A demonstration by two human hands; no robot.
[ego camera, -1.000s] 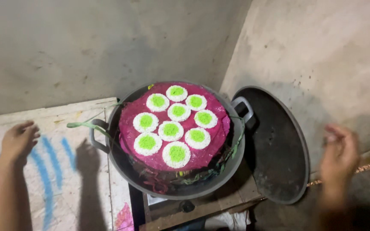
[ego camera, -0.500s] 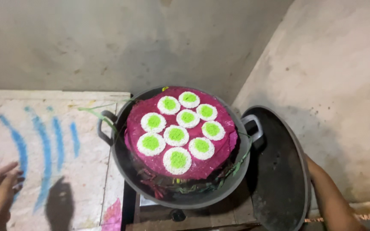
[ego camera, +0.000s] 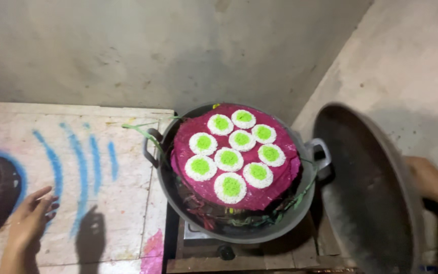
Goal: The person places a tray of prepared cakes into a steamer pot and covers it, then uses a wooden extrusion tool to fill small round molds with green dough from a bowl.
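- Lid (ego camera: pixel 368 190): large, round, dark metal, tilted on edge at the right of the frame, its hollow inner face turned toward the wok; its lower rim runs off the bottom edge
- Right hand (ego camera: pixel 432 182): at the right edge, behind the lid's rim, blurred; it is closed around the lid's far side, but the exact grip is hidden
- Wok (ego camera: pixel 239 233): dark, two-handled, in the middle of the frame, just left of the lid; uncovered
- Magenta cloth (ego camera: pixel 275 195): spread over the wok's inside, its edges draping toward the rim
- Rice cakes (ego camera: pixel 229 159): nine small white rounds, each with a bright green centre, lying on the cloth in a loose cluster, close together
- Stove (ego camera: pixel 219 251): under the wok, lower centre; one round knob shows at its front
- Green string (ego camera: pixel 140 130): thin strand running from the wok's left handle toward the left
- Counter (ego camera: pixel 117 203): pale surface with blue painted strokes, filling the left of the frame
- Left hand (ego camera: pixel 29 223): lower left, palm down on or just above the counter, fingers spread, holding nothing; well apart from the wok
- Wall (ego camera: pixel 153 50): bare grey, across the top and the right
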